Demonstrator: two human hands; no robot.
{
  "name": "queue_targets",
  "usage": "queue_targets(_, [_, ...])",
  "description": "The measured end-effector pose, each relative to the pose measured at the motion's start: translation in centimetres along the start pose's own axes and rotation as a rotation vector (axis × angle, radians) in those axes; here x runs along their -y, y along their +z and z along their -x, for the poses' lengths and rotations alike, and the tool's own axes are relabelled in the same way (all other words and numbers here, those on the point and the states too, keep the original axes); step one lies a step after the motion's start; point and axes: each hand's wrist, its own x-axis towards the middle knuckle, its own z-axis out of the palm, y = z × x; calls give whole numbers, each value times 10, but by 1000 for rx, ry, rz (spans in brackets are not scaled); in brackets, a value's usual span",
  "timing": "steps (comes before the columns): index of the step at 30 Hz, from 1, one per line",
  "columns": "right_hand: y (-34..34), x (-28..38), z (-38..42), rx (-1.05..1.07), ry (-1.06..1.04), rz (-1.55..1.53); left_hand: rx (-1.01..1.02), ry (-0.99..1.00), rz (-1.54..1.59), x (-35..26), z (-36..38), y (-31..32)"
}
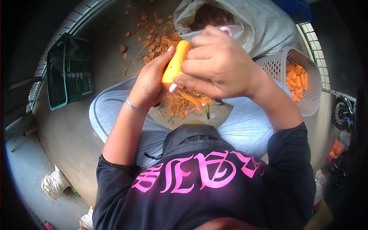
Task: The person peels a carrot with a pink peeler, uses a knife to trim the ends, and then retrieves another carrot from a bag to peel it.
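Your left hand is clamped around a carrot, the thumb laid along its side and the other fingers hidden from the head camera. The carrot is held in the air above your lap, tilted, with its upper end leaning to the right. Your right hand is closed in a fist on a pale pink tool; one end shows above the knuckles and another beside the thumb, the remainder being covered by your fingers. The right fingers lie right against the carrot; whether the tool's edge touches it cannot be determined.

Below both hands, a heap of orange peelings lies on the floor between your legs. Beyond your left hand, loose carrot slices are scattered on the same floor. A pale sack lies beyond your right hand, mouth open, its dark contents too unclear to identify. To your right, a perforated grey basket contains orange carrot pieces. A dark green crate is located to your left, well apart from the hands. You wear a chain bracelet on the left wrist.
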Motion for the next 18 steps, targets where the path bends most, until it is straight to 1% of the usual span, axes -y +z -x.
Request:
queue_targets(3, [1,-16,2,-143,115,206,-131,90,-159,7,0,1])
queue_targets(4, [-3,-21,1,-194,122,171,-107,69,-150,6,0,1])
queue_targets(6, [-13,-16,-4,-147,89,159,-61,28,-133,2,2,2])
queue_targets(7, [-17,-14,-6,-125,73,153,-63,35,-131,1,2,2])
queue_targets(8, [-8,-16,2,-156,30,132,-65,41,-130,1,2,2])
queue_targets(11, [0,-7,2,-93,32,98,-105,35,-65,-1,3,12])
queue_targets(12, [2,-8,3,-107,-5,41,-124,30,-32,-1,3,15])
queue_targets(15, [7,-8,3,-129,-12,46,-146,19,-80,2,2,11])
queue_targets(18, [7,-7,3,-121,-22,7,-122,9,-63,2,5,15])
